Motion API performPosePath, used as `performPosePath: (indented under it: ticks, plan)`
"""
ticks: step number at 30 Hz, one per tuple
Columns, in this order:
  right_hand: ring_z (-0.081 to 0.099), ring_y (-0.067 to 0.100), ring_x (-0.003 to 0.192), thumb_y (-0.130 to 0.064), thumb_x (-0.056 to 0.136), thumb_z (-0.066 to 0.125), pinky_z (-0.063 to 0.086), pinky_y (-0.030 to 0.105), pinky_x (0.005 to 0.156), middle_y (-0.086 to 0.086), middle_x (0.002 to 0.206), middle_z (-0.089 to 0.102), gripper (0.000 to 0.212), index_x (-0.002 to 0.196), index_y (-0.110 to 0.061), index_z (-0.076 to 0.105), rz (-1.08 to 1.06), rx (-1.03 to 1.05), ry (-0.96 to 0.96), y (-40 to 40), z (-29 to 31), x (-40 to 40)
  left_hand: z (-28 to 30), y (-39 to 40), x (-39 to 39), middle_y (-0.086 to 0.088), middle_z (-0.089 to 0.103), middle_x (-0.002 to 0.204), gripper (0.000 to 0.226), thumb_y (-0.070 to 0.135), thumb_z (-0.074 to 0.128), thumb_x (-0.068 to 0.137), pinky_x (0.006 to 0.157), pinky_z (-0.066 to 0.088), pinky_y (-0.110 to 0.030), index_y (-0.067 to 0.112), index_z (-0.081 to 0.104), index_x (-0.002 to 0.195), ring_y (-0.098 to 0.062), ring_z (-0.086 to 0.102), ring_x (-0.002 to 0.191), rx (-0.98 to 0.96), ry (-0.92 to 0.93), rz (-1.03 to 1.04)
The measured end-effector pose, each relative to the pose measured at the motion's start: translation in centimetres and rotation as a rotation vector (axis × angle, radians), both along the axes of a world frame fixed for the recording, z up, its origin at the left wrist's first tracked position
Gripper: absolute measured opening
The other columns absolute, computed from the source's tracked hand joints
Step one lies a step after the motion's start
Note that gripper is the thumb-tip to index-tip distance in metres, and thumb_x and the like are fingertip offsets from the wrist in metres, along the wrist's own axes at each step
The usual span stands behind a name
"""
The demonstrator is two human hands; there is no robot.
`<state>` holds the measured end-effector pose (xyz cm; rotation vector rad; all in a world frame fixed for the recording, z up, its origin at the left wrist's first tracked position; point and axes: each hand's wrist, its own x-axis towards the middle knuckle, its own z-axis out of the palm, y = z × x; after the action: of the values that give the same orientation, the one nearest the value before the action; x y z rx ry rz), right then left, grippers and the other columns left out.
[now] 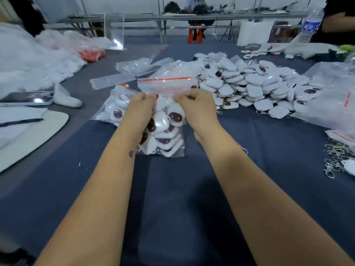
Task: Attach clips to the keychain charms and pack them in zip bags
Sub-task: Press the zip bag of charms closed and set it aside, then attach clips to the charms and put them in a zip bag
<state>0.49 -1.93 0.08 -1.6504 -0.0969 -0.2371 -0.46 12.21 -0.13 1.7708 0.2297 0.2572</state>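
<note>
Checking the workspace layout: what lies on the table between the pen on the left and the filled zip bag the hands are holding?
In the head view, only bare blue tablecloth lies between the pen and the zip bag.

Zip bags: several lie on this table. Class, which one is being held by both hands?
The filled zip bag between the forearms: left hand and right hand pinch its top edge; the other bags lie untouched.

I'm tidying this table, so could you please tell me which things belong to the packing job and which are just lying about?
Job: zip bag gripped by left hand and right hand; loose charms; clips.
Lying about: pen; water bottle; phone.
</note>
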Motion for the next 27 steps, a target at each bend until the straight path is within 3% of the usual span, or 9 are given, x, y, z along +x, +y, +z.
performPosePath:
  ticks: [3, 6, 8, 11, 15, 18, 20, 24, 27]
  plan:
    - [0.042, 0.015, 0.064, -0.014, 0.091, 0.061, 0.04, 0.03, 0.061, 0.008, 0.066, 0.046, 0.024, 0.069, -0.006, 0.057, 0.127, -0.041, -0.014, 3.4, 1.1, 0.4, 1.9, 3.9, 0.7, 0.001, 0.049, 0.058, 0.021, 0.026, 0.054, 0.093, 0.047, 0.033, -0.021, 0.021, 0.054, 0.073, -0.014, 0.042, 0.047, 0.089, -0.024, 0.079]
    - [0.06, 0.026, 0.073, -0.016, 0.093, 0.056, 0.056, 0.049, 0.082, 0.007, 0.075, 0.058, 0.018, 0.087, -0.002, 0.065, 0.242, -0.064, 0.059, 4.9, 1.0, 0.8, 2.7, 6.9, 1.5, -0.008, 0.053, 0.063, 0.019, 0.028, 0.049, 0.095, 0.049, 0.036, -0.024, 0.016, 0.057, 0.081, -0.017, 0.049, 0.044, 0.336, 0.022, 0.171]
    - [0.066, 0.034, 0.088, -0.014, 0.091, 0.054, 0.053, 0.053, 0.089, 0.007, 0.081, 0.065, 0.015, 0.088, -0.01, 0.068, 0.247, -0.121, 0.073, 4.8, 0.4, 1.1, 2.7, 7.9, 2.5, -0.019, 0.062, 0.097, 0.021, 0.025, 0.046, 0.095, 0.069, 0.048, -0.039, 0.011, 0.058, 0.107, -0.031, 0.062, 0.081, 0.598, 0.133, 0.226]
    - [0.063, 0.031, 0.085, -0.013, 0.09, 0.053, 0.053, 0.042, 0.084, 0.008, 0.081, 0.068, 0.019, 0.09, -0.005, 0.069, 0.193, -0.233, 0.037, 3.3, -0.7, 1.6, 2.7, 6.5, 3.6, -0.025, 0.029, 0.151, 0.062, 0.016, 0.049, 0.093, 0.111, 0.024, -0.058, 0.007, 0.025, 0.15, -0.041, 0.024, 0.141, 0.893, 0.227, 0.423]
    - [0.055, 0.009, 0.072, -0.019, 0.093, 0.051, 0.042, 0.028, 0.069, -0.013, 0.073, 0.06, 0.018, 0.094, -0.021, 0.069, 0.131, -0.357, 0.029, 0.6, -1.9, 2.2, 2.7, 1.6, 3.9, -0.022, 0.028, 0.152, 0.066, 0.003, 0.051, 0.081, 0.116, 0.015, -0.053, 0.011, 0.037, 0.145, -0.04, 0.016, 0.145, 0.926, -0.24, 0.524]
    - [0.06, 0.015, 0.081, -0.018, 0.092, 0.049, 0.047, 0.031, 0.074, -0.008, 0.081, 0.066, 0.021, 0.095, -0.02, 0.07, 0.084, -0.446, 0.031, -1.3, -2.9, 2.0, 2.1, -2.7, 4.6, -0.022, 0.042, 0.138, 0.059, -0.009, 0.043, 0.075, 0.111, 0.027, -0.041, 0.004, 0.051, 0.132, -0.038, 0.034, 0.133, 0.781, -0.533, 0.24]
    - [0.056, 0.013, 0.073, -0.014, 0.091, 0.048, 0.044, 0.03, 0.069, -0.008, 0.071, 0.061, 0.022, 0.091, -0.016, 0.07, 0.078, -0.492, 0.013, -2.6, -3.5, 1.8, 1.3, -4.9, 5.5, -0.019, 0.041, 0.14, 0.061, -0.01, 0.043, 0.077, 0.109, 0.03, -0.037, 0.006, 0.048, 0.135, -0.035, 0.037, 0.131, 0.704, -0.416, 0.038]
    - [0.056, 0.01, 0.074, -0.012, 0.091, 0.049, 0.048, 0.031, 0.072, -0.006, 0.074, 0.064, 0.021, 0.082, -0.012, 0.067, 0.048, -0.553, -0.042, -4.6, -3.8, 1.3, -1.8, -6.2, 6.4, -0.021, 0.033, 0.149, 0.057, 0.014, 0.049, 0.09, 0.117, 0.015, -0.052, 0.012, 0.035, 0.145, -0.038, 0.026, 0.14, 1.054, 0.124, 0.104]
    - [0.06, 0.021, 0.084, -0.015, 0.092, 0.05, 0.051, 0.04, 0.08, 0.0, 0.084, 0.069, 0.021, 0.089, -0.01, 0.07, -0.041, -0.584, -0.059, -6.6, -3.8, 1.2, -3.0, -5.8, 5.8, -0.023, 0.046, 0.135, 0.057, 0.008, 0.053, 0.085, 0.108, 0.027, -0.046, 0.008, 0.04, 0.14, -0.041, 0.041, 0.127, 1.091, 0.146, 0.169]
